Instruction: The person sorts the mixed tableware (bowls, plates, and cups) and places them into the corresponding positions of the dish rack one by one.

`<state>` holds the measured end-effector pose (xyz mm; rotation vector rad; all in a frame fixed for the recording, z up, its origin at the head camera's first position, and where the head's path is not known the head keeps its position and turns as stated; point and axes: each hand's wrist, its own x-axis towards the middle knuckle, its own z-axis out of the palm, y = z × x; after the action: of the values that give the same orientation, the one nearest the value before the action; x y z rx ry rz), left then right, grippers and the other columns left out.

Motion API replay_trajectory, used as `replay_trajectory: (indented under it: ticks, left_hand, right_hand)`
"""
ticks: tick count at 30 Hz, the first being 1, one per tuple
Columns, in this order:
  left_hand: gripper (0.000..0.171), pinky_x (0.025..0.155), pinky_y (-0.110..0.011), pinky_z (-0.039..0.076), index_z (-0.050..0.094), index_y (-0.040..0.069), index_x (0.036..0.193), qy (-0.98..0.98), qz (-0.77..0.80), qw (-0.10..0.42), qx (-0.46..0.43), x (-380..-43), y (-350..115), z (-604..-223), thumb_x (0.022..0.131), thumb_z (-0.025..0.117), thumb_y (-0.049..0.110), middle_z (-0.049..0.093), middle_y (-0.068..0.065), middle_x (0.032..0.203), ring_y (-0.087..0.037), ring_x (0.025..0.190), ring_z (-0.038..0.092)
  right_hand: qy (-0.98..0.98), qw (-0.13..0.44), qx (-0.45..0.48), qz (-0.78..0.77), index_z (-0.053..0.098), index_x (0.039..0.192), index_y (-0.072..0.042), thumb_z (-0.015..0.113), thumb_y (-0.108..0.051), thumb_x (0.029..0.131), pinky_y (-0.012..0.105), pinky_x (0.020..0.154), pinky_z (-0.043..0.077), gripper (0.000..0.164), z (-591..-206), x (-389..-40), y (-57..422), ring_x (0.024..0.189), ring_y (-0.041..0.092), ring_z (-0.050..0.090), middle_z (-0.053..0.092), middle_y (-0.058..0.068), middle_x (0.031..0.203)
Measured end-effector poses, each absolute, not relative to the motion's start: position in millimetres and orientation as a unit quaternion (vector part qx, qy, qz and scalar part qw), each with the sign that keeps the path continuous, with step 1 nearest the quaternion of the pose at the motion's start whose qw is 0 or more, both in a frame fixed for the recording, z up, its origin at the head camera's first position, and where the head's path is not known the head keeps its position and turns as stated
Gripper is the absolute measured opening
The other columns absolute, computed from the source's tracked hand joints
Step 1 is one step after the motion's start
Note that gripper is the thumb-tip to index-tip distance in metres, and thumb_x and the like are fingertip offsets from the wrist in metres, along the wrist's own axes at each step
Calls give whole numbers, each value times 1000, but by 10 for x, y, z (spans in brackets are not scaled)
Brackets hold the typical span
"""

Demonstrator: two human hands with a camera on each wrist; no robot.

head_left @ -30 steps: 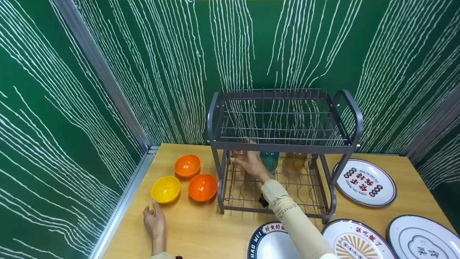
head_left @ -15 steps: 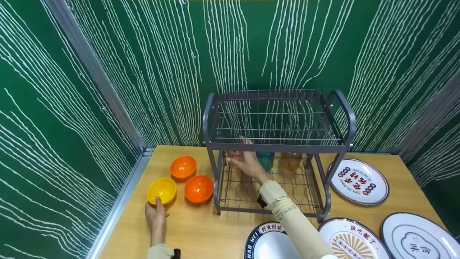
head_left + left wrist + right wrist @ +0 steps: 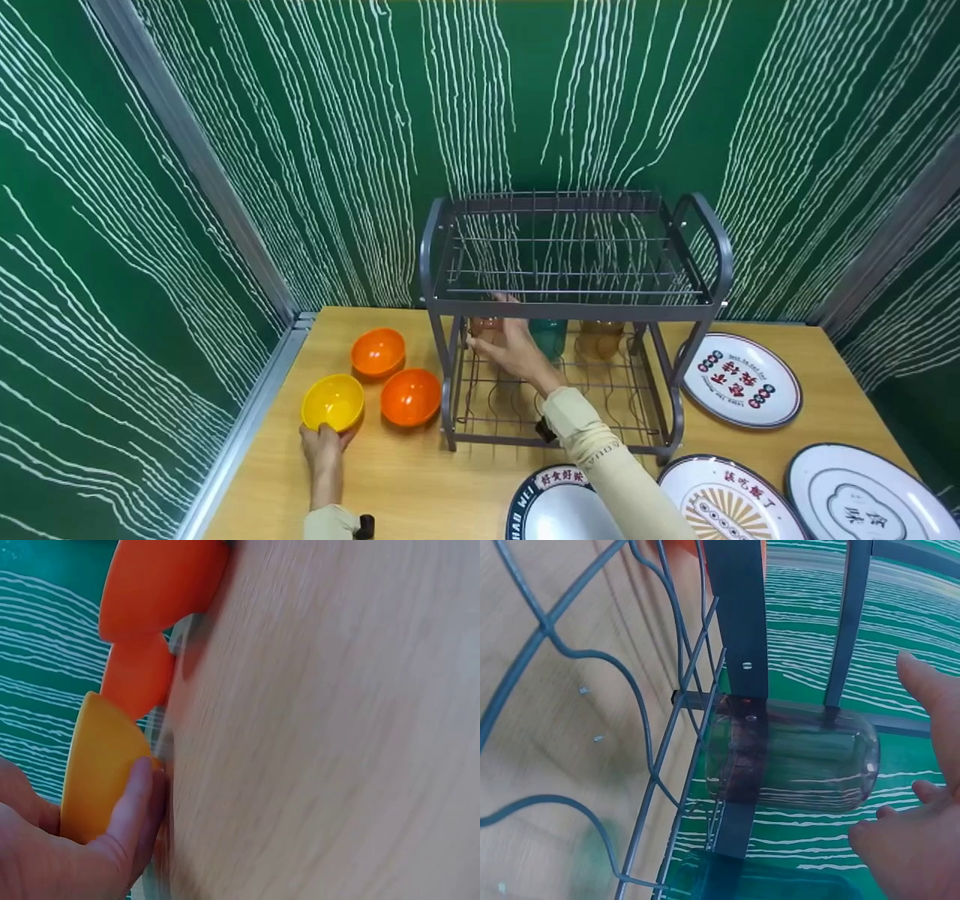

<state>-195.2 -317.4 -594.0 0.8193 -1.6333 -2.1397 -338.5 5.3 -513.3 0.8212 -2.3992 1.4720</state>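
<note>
My left hand (image 3: 323, 459) grips the near side of a yellow bowl (image 3: 332, 399), its thumb at the rim. In the left wrist view, fingers (image 3: 129, 802) lie along the outside of that bowl, close over the table. Reaching into the lower tier of a dark metal dish rack (image 3: 562, 309), my right hand (image 3: 520, 354) is beside a clear pinkish glass (image 3: 802, 757). The right wrist view shows its fingers spread, with a gap between them and the glass. A teal glass (image 3: 550, 339) and an amber glass (image 3: 600, 340) stand farther right on that tier.
Two orange bowls (image 3: 411, 397) sit between the yellow bowl and the rack. Several patterned plates, one a white oval plate (image 3: 742, 380), lie right of and in front of the rack. Green walls (image 3: 360, 150) with white streaks rise behind and beside the wooden table (image 3: 420, 480).
My left hand has moved forward to the yellow bowl and taken hold of its near side. The right hand stays by the pinkish glass. The head view has shifted slightly.
</note>
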Motion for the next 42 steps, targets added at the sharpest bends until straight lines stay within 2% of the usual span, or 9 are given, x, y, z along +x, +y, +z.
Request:
replay_trajectory:
  ticks: [5, 9, 13, 18, 21, 27, 33, 37, 42]
  left_hand:
    - [58, 98, -44, 43, -13, 8, 149, -533, -782, 176, 270, -1891, -3144, -5920, 99, 15, 1, 0, -27, 153, -39, 133, 29]
    - [58, 100, -43, 42, -11, 8, 149, -545, -775, 175, 268, -1802, -3108, -5880, 99, 16, 3, 2, -26, 153, -38, 132, 31]
    - [57, 106, -42, 33, -10, 5, 149, -589, -736, 173, 286, -1704, -3060, -5817, 100, 19, 7, 2, -27, 153, -35, 135, 26]
    - [54, 107, -47, 33, 1, 0, 148, -636, -688, 189, 295, -1565, -2975, -5728, 100, 24, 8, 14, -30, 150, -36, 135, 26]
    - [53, 104, -48, 34, 6, -1, 146, -646, -677, 201, 290, -1475, -2892, -5660, 99, 26, 8, 22, -29, 147, -35, 131, 30]
    - [55, 110, -46, 24, 4, 3, 148, -661, -675, 191, 267, -1304, -2675, -5506, 98, 28, 9, 18, -25, 150, -31, 134, 26]
    - [52, 89, -37, 50, 8, 11, 149, -644, -709, 165, 236, -1200, -2421, -5377, 102, 27, 13, 22, -23, 148, -31, 122, 43]
    - [49, 82, -28, 52, 12, 10, 149, -661, -701, 158, 216, -1140, -2270, -5337, 104, 29, 18, 27, -24, 144, -32, 121, 43]
    - [54, 82, -31, 54, 18, 11, 148, -676, -689, 149, 214, -1103, -2099, -5299, 102, 37, 33, 36, -26, 136, -32, 115, 48]
  right_hand:
    - [-816, 99, 285, 493, 19, 149, -10, 74, -28, 83, 50, 113, 21, 87, -5096, -3329, 82, 142, 29, 12, 14, 16, 154]
    - [-815, 100, 293, 490, 19, 150, -10, 73, -32, 83, 52, 113, 20, 89, -5071, -3276, 117, 142, 30, 12, 13, 13, 155]
    - [-811, 111, 309, 485, 8, 153, -18, 73, -34, 83, 52, 114, 15, 97, -5042, -3215, 154, 144, 25, 7, 4, 4, 158]
    - [-804, 113, 314, 492, -4, 152, -29, 75, -34, 81, 54, 113, 16, 107, -5016, -3101, 206, 143, 20, 5, -5, -5, 158]
    - [-812, 92, 292, 497, 1, 152, -32, 74, -39, 81, 56, 109, 23, 102, -5016, -2995, 249, 143, 21, 9, -1, -4, 158]
    - [-829, 57, 259, 492, 19, 148, -30, 73, -46, 79, 63, 103, 28, 89, -5019, -2755, 318, 140, 33, 18, 7, 6, 156]
    - [-822, 78, 291, 483, 21, 149, -25, 73, -45, 80, 60, 105, 27, 88, -4997, -2608, 368, 142, 24, 17, 9, -2, 156]
    - [-813, 80, 299, 493, 21, 149, -27, 73, -45, 80, 61, 105, 27, 88, -4989, -2494, 409, 141, 23, 18, 11, -3, 155]
    - [-806, 80, 315, 495, 20, 150, -23, 73, -45, 80, 64, 104, 24, 90, -5006, -2374, 447, 142, 25, 17, 8, -4, 156]
